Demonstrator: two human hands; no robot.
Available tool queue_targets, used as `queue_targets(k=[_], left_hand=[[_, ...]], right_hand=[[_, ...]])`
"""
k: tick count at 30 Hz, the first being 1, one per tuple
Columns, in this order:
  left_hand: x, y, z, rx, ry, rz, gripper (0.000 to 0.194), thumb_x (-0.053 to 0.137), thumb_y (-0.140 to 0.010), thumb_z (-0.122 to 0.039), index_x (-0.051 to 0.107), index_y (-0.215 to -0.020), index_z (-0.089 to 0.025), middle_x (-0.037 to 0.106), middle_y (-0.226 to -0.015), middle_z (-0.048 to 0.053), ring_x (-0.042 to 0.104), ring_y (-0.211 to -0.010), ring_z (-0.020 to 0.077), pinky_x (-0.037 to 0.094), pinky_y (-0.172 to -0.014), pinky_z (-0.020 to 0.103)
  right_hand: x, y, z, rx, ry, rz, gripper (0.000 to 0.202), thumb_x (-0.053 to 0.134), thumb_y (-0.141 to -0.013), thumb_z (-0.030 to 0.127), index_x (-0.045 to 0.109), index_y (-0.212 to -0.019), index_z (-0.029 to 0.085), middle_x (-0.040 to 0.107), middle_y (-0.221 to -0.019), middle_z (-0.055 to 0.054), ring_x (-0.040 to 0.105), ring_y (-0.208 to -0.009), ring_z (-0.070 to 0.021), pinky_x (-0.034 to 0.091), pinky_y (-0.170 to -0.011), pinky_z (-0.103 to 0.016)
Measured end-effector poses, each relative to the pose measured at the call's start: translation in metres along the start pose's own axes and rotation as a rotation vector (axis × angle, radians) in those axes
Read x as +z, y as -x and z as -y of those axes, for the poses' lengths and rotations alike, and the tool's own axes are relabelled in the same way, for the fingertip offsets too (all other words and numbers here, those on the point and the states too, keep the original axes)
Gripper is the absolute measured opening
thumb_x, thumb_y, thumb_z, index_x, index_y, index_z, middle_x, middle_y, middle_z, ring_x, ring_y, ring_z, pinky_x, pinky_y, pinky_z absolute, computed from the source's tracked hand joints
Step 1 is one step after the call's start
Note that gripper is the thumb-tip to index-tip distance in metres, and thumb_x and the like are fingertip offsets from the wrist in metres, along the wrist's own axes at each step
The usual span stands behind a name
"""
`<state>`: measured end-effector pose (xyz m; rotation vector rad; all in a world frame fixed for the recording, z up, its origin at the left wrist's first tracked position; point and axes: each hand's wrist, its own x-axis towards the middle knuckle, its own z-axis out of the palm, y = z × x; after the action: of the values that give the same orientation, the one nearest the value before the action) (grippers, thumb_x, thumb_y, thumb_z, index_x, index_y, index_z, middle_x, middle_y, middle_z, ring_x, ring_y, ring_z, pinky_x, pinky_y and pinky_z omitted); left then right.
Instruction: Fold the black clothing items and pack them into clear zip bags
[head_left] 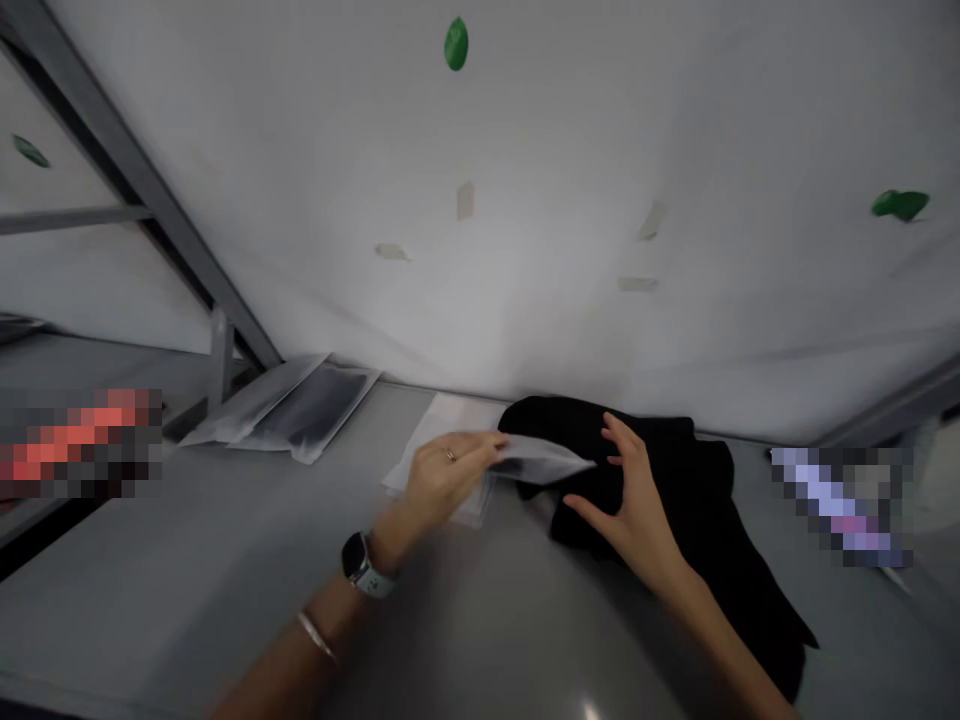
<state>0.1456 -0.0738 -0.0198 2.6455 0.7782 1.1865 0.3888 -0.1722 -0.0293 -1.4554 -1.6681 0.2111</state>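
My left hand (448,475), with a ring and a watch on the wrist, pinches the edge of a translucent plastic bag (544,460). The bag stretches rightward above the table, its right end near my other hand. My right hand (626,490) is open, thumb and fingers spread apart around the far end of the bag without closing on it. Beneath and behind it lies black folded fabric (705,510), apparently a garment. A stack of white, clear-edged bags (427,430) lies flat behind my left hand and is partly hidden by it.
Filled clear bags with dark contents (307,405) lie at the back left of the grey table (247,560). A white sheet wall (555,150) with tape pieces and green leaf shapes rises behind. Metal frame bars (150,190) stand at left. Blurred-out patches cover both sides.
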Motion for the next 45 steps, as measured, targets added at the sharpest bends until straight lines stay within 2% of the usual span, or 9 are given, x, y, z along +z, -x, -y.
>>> queue_targets(k=[3,6,10,15,19,23,31,35,45], left_hand=[[0.009,0.003,-0.016,0.092,0.054,0.073,0.021,0.048,-0.094,-0.025,0.069,-0.090,-0.026,0.074,-0.105,0.001,0.069,-0.099,0.0164,0.057,-0.087,0.034],[0.008,0.001,-0.014,0.179,0.040,-0.055,0.010,0.059,-0.089,-0.021,0.068,-0.093,-0.024,0.075,-0.101,0.002,0.069,-0.100,0.0179,0.057,-0.088,0.035],[-0.001,-0.005,0.001,0.077,0.137,-0.222,0.007,0.069,-0.081,-0.021,0.067,-0.088,-0.021,0.076,-0.091,0.003,0.071,-0.089,0.0191,0.056,-0.083,0.036],[-0.003,-0.010,-0.003,-0.145,0.472,-0.226,0.009,0.064,-0.083,-0.017,0.069,-0.077,-0.020,0.076,-0.085,0.003,0.072,-0.081,0.0164,0.059,-0.075,0.030],[0.002,-0.008,-0.025,-0.054,0.454,-0.236,0.012,0.063,-0.084,-0.011,0.070,-0.082,-0.020,0.076,-0.086,0.002,0.072,-0.083,0.0151,0.059,-0.077,0.029],[0.005,-0.006,-0.050,0.150,0.389,-0.184,0.018,0.061,-0.083,-0.006,0.070,-0.092,-0.019,0.076,-0.084,0.002,0.071,-0.088,0.0154,0.059,-0.080,0.028],[0.009,-0.002,-0.063,0.225,0.346,-0.129,0.016,0.061,-0.085,-0.009,0.068,-0.092,-0.021,0.076,-0.084,-0.001,0.071,-0.089,0.0142,0.058,-0.078,0.027],[0.006,-0.004,-0.050,0.118,0.313,-0.138,0.017,0.060,-0.086,-0.013,0.071,-0.092,-0.025,0.076,-0.085,-0.001,0.072,-0.084,0.0152,0.054,-0.076,0.031],[0.007,-0.008,-0.008,-0.497,0.540,-0.320,0.008,0.071,-0.077,-0.030,0.073,-0.072,-0.024,0.075,-0.083,0.000,0.069,-0.081,0.0176,0.054,-0.078,0.032]], right_hand=[[0.006,0.006,0.006,-0.083,0.010,0.053,0.039,0.060,-0.088,0.032,0.055,-0.127,0.031,0.054,-0.132,-0.008,0.050,-0.124,-0.0279,0.044,-0.103,-0.048],[0.008,0.012,0.002,-0.046,-0.076,0.020,0.018,0.051,-0.093,0.027,0.068,-0.101,0.027,0.067,-0.111,-0.007,0.065,-0.103,-0.0229,0.055,-0.089,-0.040],[0.009,0.015,-0.006,-0.003,-0.128,-0.130,0.014,0.054,-0.092,0.024,0.068,-0.089,0.024,0.070,-0.104,-0.006,0.067,-0.095,-0.0215,0.056,-0.080,-0.035],[0.003,0.013,-0.007,-0.018,-0.049,-0.216,0.012,0.055,-0.091,0.021,0.067,-0.088,0.023,0.069,-0.102,-0.006,0.066,-0.094,-0.0218,0.053,-0.082,-0.038],[-0.001,0.013,0.013,-0.233,0.202,-0.319,0.018,0.060,-0.086,0.017,0.064,-0.103,0.022,0.065,-0.111,-0.009,0.059,-0.107,-0.0283,0.044,-0.090,-0.050],[0.003,0.022,0.043,-0.432,0.210,-0.304,0.021,0.064,-0.085,0.017,0.063,-0.105,0.023,0.069,-0.103,-0.007,0.060,-0.103,-0.0266,0.041,-0.089,-0.048],[0.009,0.027,0.060,-0.449,0.136,-0.357,0.011,0.059,-0.088,0.013,0.065,-0.088,0.023,0.069,-0.087,-0.003,0.059,-0.090,-0.0222,0.042,-0.081,-0.044],[0.007,0.020,0.043,-0.376,0.208,-0.331,0.011,0.059,-0.088,0.012,0.062,-0.087,0.022,0.069,-0.093,-0.004,0.056,-0.096,-0.0244,0.040,-0.082,-0.044],[-0.007,0.009,-0.002,-0.202,0.345,-0.342,0.003,0.060,-0.089,0.021,0.062,-0.088,0.023,0.067,-0.097,-0.004,0.051,-0.103,-0.0263,0.037,-0.087,-0.045]])
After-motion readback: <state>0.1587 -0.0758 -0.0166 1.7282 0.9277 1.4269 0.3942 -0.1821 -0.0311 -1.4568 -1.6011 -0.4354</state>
